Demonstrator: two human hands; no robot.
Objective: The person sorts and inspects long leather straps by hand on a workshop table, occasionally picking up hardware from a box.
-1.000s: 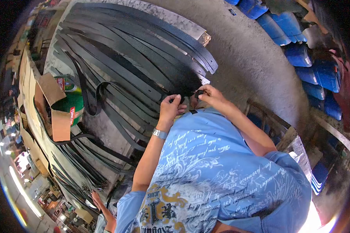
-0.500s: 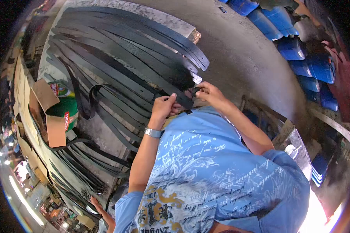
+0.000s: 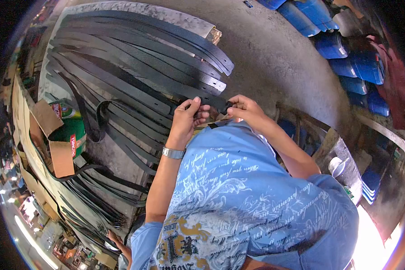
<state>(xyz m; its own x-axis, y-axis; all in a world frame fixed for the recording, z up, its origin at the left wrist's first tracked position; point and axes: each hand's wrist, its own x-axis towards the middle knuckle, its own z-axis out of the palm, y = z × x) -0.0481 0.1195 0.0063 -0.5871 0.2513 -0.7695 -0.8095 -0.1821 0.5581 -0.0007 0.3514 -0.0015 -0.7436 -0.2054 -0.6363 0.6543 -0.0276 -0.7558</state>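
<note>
Many long black belt straps (image 3: 121, 54) lie side by side on the table, some with small holes near their rounded ends. My left hand (image 3: 189, 117), wearing a metal watch, pinches one black belt strap (image 3: 207, 100) close to its end, thumb on top. My right hand (image 3: 246, 109) has its thumb and fingers closed at the tip of that same strap, on a small dark piece that I cannot make out. Both hands are just in front of my blue shirt, at the table's near edge.
An opened cardboard box (image 3: 60, 157) with a green side stands on the table, a strap looped beside it. More thin dark straps (image 3: 94, 198) lie lower left, near another person's hand (image 3: 119, 245). Blue stacked items (image 3: 357, 67) line the floor at right.
The view has shifted slightly. My left hand's fingers have loosened and spread a little on the strap, and the strap's end now lies flatter between my hands.
</note>
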